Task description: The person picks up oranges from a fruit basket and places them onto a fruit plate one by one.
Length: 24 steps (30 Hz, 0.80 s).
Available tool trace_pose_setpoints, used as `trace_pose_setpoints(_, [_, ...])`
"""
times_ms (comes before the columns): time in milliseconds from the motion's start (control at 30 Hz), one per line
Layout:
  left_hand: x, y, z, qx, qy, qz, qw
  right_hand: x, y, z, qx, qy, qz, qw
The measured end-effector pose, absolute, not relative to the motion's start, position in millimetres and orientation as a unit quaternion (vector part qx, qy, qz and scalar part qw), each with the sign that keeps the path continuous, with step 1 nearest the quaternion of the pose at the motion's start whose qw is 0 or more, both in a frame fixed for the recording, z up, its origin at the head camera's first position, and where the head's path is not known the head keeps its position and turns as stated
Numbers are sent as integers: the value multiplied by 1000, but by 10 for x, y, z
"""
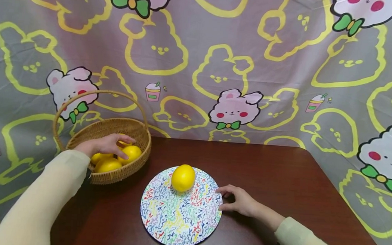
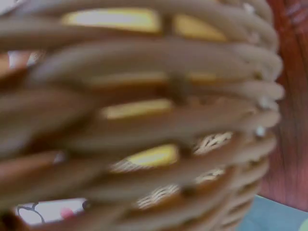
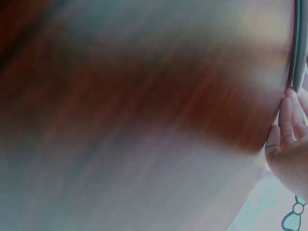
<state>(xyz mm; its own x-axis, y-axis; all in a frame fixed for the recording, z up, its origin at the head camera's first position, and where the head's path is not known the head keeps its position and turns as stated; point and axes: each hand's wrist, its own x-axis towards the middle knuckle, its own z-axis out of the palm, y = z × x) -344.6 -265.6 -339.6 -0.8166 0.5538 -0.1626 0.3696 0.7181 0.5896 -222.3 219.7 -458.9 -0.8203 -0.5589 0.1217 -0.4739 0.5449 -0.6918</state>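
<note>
In the wicker basket (image 1: 125, 173), a lemon (image 1: 133, 153) is met by the left hand (image 1: 107, 145), thumb at its near side; whether a firm grip is made cannot be told. It is best pinched about its middle and raised straight, neighbours (image 1: 108, 166) undisturbed. Out on the round patterned board (image 1: 176, 224), another lemon (image 1: 183, 178) is parked; the rim is touched by the relaxed right hand (image 1: 239, 202), and only light pressure should be applied, lest that fruit be rolled.

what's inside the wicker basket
Several yellow fruits sit in the wicker basket, partly covered by the left grip. The basket's floor beneath them and anything hidden behind that grip can't be seen.
</note>
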Motion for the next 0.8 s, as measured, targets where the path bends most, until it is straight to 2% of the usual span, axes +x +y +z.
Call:
trace_pose_setpoints(367, [-3433, -2654, -3515, 265, 911, 276, 150, -2230, 2180, -4570, -264, 887, -368, 88])
trace_pose_setpoints(800, [-3479, -2647, -3641, 228, 926, 252, 161, -2221, 2170, -4590, -266, 888, -367, 83])
